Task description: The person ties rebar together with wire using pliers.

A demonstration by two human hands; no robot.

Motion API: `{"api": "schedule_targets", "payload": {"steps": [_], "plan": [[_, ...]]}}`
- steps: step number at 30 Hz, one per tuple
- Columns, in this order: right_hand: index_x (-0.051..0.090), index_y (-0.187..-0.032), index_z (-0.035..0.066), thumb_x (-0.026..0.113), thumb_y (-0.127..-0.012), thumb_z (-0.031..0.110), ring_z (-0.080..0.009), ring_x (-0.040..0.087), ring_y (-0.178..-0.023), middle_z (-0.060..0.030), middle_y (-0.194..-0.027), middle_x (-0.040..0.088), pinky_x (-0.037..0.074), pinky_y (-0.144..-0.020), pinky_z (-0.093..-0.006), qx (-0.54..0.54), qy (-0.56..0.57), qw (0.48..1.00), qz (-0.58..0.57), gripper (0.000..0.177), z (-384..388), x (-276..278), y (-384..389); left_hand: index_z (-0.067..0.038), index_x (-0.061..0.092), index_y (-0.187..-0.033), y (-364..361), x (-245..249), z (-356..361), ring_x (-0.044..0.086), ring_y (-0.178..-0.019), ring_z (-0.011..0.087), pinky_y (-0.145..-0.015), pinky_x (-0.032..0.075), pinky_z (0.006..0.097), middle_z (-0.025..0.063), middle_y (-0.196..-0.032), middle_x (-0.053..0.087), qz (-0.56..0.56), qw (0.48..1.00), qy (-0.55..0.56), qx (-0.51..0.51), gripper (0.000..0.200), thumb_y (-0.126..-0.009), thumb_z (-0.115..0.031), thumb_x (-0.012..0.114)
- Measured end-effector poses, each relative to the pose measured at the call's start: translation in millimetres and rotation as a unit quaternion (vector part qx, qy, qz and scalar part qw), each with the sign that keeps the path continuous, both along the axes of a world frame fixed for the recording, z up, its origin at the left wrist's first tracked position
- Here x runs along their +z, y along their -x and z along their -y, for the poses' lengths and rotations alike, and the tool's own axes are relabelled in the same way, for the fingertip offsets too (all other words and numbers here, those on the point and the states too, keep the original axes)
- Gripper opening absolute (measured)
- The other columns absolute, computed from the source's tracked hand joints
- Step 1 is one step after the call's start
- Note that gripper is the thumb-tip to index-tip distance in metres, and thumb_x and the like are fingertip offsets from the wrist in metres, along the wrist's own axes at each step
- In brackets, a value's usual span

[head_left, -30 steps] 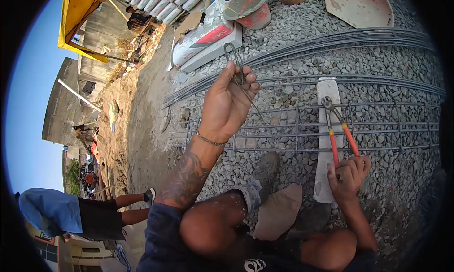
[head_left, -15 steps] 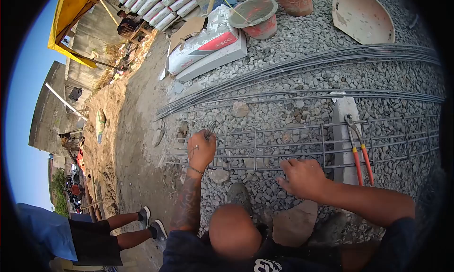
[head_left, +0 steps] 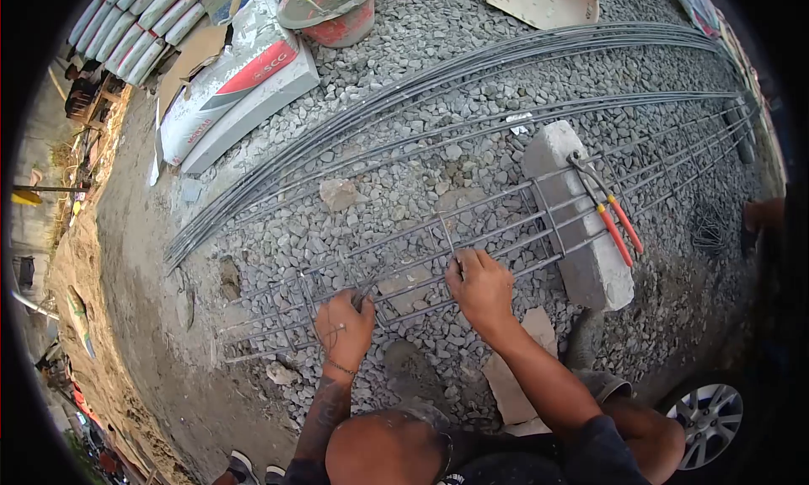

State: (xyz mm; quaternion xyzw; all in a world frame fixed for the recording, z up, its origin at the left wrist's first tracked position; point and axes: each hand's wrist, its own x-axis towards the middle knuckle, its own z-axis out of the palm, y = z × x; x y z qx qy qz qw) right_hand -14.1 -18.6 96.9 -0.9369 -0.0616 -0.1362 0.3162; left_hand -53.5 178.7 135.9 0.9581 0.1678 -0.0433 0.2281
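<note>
Grey bars (head_left: 549, 218), grey gravel (head_left: 472, 169), pincers (head_left: 586, 171) showing red handles (head_left: 618, 239) with yellow bands (head_left: 601, 208), white bag (head_left: 198, 118) flashing a red stripe (head_left: 253, 70), bucket (head_left: 341, 28) smeared red

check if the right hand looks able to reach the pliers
Likely yes: the pliers lie over the concrete block, handles uncovered, with only low steel bars between them and the right hand.

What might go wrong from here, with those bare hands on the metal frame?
The bare left hand and right hand are right at the metal frame, so the bars might pinch or scrape the fingers. The frame crosses a concrete block and might shift if pushed. The red-handled pincers, lying loose there, might then slide off.
</note>
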Motion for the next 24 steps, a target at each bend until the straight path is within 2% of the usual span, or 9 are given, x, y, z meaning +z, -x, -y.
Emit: {"api": "schedule_targets", "payload": {"steps": [4,9,12,17,24], "plan": [[0.059,-0.077,0.005,0.065,-0.073,0.011,-0.0281,0.059,-0.065,-0.0093,-0.070,0.056,0.048,-0.054,-0.0390,-0.044,0.011,0.999,0.008,0.008,7,-3,-2,0.003,0.063,-0.073,-1,-2,0,0.061,-0.066,0.0382,-0.060,0.045,0.0408,0.0209,-0.068,0.061,0.009,1.000,0.020,-0.016,0.024,-0.075,-0.020,0.066],[0.060,-0.077,0.006,0.064,-0.075,0.012,-0.0275,0.059,-0.068,-0.0086,-0.071,0.055,0.048,-0.056,-0.0391,-0.021,0.033,0.999,0.018,0.008,9,-1,-3,0.003,0.063,-0.075,-1,-3,0,0.060,-0.066,0.0386,-0.060,0.046,0.0407,0.0214,-0.068,0.061,0.025,0.999,0.030,-0.010,0.024,-0.075,-0.021,0.066],[0.060,-0.078,0.006,0.064,-0.075,0.012,-0.0273,0.059,-0.070,-0.0084,-0.072,0.054,0.048,-0.057,-0.0390,-0.033,0.039,0.998,0.025,0.008,7,-3,-3,0.002,0.061,-0.072,-1,-6,-2,0.059,-0.065,0.0389,-0.058,0.044,0.0432,0.0205,-0.066,0.060,0.007,0.999,0.044,-0.012,0.022,-0.078,-0.019,0.062],[0.063,-0.081,0.006,0.066,-0.075,0.012,-0.0282,0.059,-0.067,-0.0085,-0.073,0.057,0.048,-0.059,-0.0377,-0.047,0.039,0.998,0.018,0.009,6,-3,-2,0.003,0.061,-0.072,0,-5,-10,0.059,-0.065,0.0401,-0.058,0.044,0.0431,0.0218,-0.067,0.060,0.000,0.998,0.053,-0.033,0.024,-0.078,-0.020,0.062],[0.061,-0.079,0.006,0.064,-0.075,0.012,-0.0281,0.059,-0.071,-0.0091,-0.073,0.056,0.048,-0.059,-0.0392,-0.063,0.049,0.997,0.019,0.008,5,-1,-2,0.006,0.058,-0.070,1,-12,-12,0.057,-0.061,0.0399,-0.057,0.043,0.0399,0.0223,-0.064,0.057,0.038,0.995,0.087,-0.035,0.025,-0.075,-0.018,0.065]]}}
